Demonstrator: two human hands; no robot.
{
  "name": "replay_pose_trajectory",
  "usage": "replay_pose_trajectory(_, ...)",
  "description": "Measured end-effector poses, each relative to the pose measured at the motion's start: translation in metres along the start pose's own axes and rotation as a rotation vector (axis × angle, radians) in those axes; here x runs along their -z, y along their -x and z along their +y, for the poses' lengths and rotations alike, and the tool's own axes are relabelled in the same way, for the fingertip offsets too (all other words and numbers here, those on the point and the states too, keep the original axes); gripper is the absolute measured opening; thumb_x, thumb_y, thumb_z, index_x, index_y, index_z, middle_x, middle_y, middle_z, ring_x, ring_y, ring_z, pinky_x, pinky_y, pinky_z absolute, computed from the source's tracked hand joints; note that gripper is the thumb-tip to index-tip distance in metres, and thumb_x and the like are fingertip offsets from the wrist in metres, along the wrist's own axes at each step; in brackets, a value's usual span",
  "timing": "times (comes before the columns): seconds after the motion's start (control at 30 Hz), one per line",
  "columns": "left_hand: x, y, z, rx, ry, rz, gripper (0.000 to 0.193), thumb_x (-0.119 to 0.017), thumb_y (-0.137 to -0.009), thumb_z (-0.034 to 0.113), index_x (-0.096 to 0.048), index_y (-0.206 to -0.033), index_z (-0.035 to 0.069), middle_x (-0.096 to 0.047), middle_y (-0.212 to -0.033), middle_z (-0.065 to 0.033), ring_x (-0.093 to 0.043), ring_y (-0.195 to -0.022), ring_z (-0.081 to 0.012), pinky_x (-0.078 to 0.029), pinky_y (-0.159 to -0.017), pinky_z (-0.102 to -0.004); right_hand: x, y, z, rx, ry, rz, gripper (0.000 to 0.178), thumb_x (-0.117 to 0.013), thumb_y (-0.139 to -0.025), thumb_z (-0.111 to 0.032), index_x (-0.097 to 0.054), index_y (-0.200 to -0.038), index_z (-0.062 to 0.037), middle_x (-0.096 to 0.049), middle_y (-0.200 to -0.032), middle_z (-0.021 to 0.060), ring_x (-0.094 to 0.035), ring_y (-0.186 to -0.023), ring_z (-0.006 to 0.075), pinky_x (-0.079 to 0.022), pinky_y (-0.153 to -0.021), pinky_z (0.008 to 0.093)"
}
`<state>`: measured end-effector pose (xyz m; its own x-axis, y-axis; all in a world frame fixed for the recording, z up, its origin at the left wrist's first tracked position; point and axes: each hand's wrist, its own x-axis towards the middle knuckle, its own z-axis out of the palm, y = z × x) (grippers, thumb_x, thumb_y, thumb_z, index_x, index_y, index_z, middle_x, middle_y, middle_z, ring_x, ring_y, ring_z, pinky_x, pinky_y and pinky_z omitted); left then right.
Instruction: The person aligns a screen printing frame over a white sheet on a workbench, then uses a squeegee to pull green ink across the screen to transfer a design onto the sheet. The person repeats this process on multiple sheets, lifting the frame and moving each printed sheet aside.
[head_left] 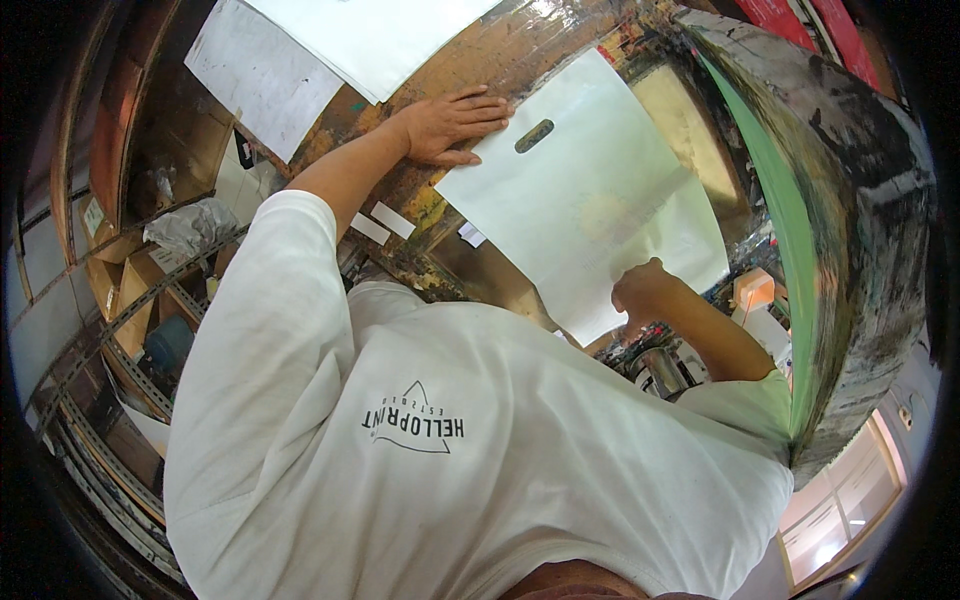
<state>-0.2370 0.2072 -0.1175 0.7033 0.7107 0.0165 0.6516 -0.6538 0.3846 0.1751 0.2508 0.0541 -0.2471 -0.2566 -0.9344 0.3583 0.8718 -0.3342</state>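
A white plastic bag (pixel 600 190) with an oval die-cut handle hole lies flat across a paint-stained board. My left hand (pixel 458 124) rests palm down on the board with its fingers stretched out, their tips at the bag's upper left edge beside the handle hole. At the bag's near right part, my right hand (pixel 642 292) is closed, its fingers curled on the sheet. The plastic puckers just above that hand. How much of the bag is between the fingers is hidden.
A raised green screen-printing frame (pixel 765 180) leans along the right. More white sheets (pixel 370 35) lie at the far left of the stained board (pixel 425 205). Two small white strips (pixel 392 220) sit near my left forearm. A metal shelf (pixel 150 300) stands at the left.
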Motion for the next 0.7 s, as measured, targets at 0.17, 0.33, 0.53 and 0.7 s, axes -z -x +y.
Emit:
replay_pose_trajectory(0.17, 0.000, -0.001, -0.001, -0.013, 0.006, 0.017, 0.074, -0.055, -0.105, 0.050, -0.039, -0.163, 0.008, -0.031, -0.173, -0.0116, -0.024, -0.162, -0.0274, -0.011, -0.135, -0.0513, -0.019, -0.029, 0.011, 0.002, 0.024, 0.024, 0.071, -0.087, -0.069, -0.068, -0.077, -0.116, -0.0155, -0.079, -0.109, 0.0054, -0.074, -0.106, 0.0298, -0.054, -0.087, 0.0509)
replay_pose_trajectory(0.33, -0.002, 0.000, -0.001, -0.015, 0.000, 0.023, 0.073, -0.055, -0.105, 0.051, -0.040, -0.162, 0.008, -0.032, -0.173, -0.0125, -0.025, -0.162, -0.0281, -0.012, -0.135, -0.0515, -0.018, -0.036, 0.013, -0.009, 0.002, 0.159, 0.071, -0.084, -0.076, -0.065, -0.073, -0.123, -0.0133, -0.077, -0.110, 0.0101, -0.073, -0.108, 0.0329, -0.054, -0.090, 0.0507)
replay_pose_trajectory(0.53, -0.003, -0.001, -0.003, -0.032, -0.025, 0.022, 0.074, -0.054, -0.105, 0.053, -0.039, -0.162, 0.008, -0.032, -0.173, -0.0120, -0.026, -0.161, -0.0287, -0.013, -0.135, -0.0512, -0.031, -0.063, 0.023, -0.069, -0.063, 0.236, 0.065, -0.078, -0.086, -0.062, -0.071, -0.125, -0.0106, -0.071, -0.117, 0.0128, -0.067, -0.118, 0.0357, -0.053, -0.096, 0.0527)
replay_pose_trajectory(0.7, -0.005, 0.001, -0.003, -0.019, -0.048, 0.016, 0.074, -0.053, -0.106, 0.054, -0.039, -0.162, 0.008, -0.032, -0.173, -0.0111, -0.025, -0.161, -0.0283, -0.013, -0.135, -0.0506, -0.034, -0.067, 0.027, -0.062, -0.099, 0.259, 0.058, -0.077, -0.090, -0.056, -0.071, -0.121, -0.0079, -0.070, -0.117, 0.0128, -0.065, -0.120, 0.0361, -0.052, -0.099, 0.0518)
